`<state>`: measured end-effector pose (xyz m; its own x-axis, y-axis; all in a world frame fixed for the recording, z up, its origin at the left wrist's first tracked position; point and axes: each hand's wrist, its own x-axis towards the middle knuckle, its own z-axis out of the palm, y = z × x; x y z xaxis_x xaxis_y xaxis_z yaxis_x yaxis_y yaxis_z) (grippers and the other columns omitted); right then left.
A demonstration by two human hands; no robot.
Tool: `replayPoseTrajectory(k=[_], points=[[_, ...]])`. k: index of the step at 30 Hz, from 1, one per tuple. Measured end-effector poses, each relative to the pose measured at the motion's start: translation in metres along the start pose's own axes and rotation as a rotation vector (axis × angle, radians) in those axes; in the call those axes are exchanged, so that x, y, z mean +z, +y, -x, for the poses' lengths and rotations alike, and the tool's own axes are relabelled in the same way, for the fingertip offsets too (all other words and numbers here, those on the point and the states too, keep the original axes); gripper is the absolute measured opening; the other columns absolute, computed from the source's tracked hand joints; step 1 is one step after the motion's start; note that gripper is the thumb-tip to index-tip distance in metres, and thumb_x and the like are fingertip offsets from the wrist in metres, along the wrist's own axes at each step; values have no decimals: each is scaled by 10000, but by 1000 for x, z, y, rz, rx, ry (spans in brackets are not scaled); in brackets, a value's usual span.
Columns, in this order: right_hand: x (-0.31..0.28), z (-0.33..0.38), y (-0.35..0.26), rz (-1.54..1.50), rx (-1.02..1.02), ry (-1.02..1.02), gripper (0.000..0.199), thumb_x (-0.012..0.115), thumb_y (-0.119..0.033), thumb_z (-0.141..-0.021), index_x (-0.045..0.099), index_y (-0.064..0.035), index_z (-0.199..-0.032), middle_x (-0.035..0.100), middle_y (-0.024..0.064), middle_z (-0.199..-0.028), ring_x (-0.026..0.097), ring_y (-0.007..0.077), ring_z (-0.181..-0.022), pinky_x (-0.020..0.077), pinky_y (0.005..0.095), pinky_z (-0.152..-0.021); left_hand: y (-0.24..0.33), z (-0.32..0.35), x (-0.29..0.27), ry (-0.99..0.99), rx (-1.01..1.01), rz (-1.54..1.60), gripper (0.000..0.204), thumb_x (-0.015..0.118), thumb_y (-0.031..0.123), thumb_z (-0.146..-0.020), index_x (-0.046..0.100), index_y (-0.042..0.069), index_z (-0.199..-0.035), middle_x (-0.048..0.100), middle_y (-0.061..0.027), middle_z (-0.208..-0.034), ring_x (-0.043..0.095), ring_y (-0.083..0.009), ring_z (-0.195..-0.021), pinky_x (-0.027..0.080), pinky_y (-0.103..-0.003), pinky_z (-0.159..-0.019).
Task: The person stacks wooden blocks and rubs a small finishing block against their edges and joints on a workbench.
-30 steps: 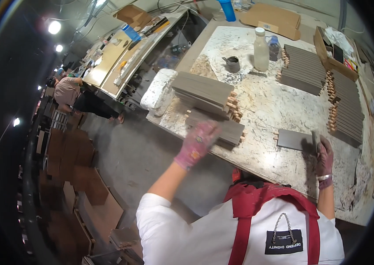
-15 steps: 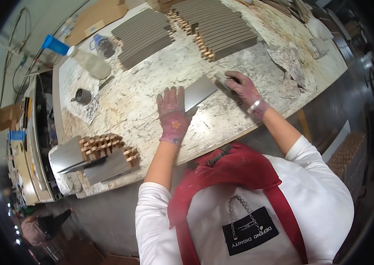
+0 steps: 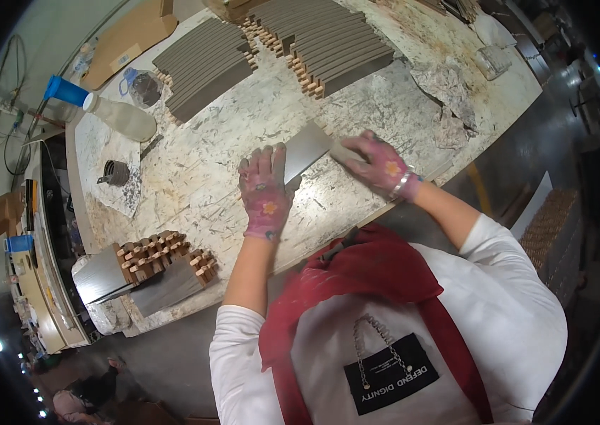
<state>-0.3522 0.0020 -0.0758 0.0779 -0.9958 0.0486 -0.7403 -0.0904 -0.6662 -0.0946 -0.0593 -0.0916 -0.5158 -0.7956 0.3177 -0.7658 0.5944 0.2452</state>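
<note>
A flat grey panel lies on the speckled worktable right in front of me. My left hand, in a pink flowered glove, rests flat with fingers spread on the table at the panel's left edge, touching it. My right hand, gloved the same way, is at the panel's right end with its fingers curled over a small pale block pressed against the panel's edge.
Stacks of grey panels with wooden comb-like ends lie at the back and at the near left corner. A white bottle with a blue cap, a dark cup and crumpled rags lie on the table. Another person is at lower left.
My left hand has come off the panel stack at the table's left corner and now lies flat beside the single panel. My right hand stays at the panel's other end.
</note>
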Motion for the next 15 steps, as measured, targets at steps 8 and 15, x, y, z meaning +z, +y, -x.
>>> replayPoseTrajectory(k=[8, 15], points=[[-8, -57, -54, -151, -347, 37, 338, 641, -236, -911, 650, -60, -1200, 618, 153, -1033, 628, 333, -982, 511, 386, -869, 29, 29, 24, 39, 113, 89, 553, 633, 390, -896, 566, 81, -1350, 520, -144, -1414, 412, -310, -1385, 260, -510, -1180], [73, -103, -121, 255, -836, -573, 244, 616, -257, -899, 658, -173, -1124, 629, 134, -1109, 647, 317, -970, 533, 408, -773, 37, 38, 47, -7, -245, 728, 571, 607, 395, -929, 508, 85, -1399, 511, -138, -1412, 446, -301, -1337, 334, -453, -1123]])
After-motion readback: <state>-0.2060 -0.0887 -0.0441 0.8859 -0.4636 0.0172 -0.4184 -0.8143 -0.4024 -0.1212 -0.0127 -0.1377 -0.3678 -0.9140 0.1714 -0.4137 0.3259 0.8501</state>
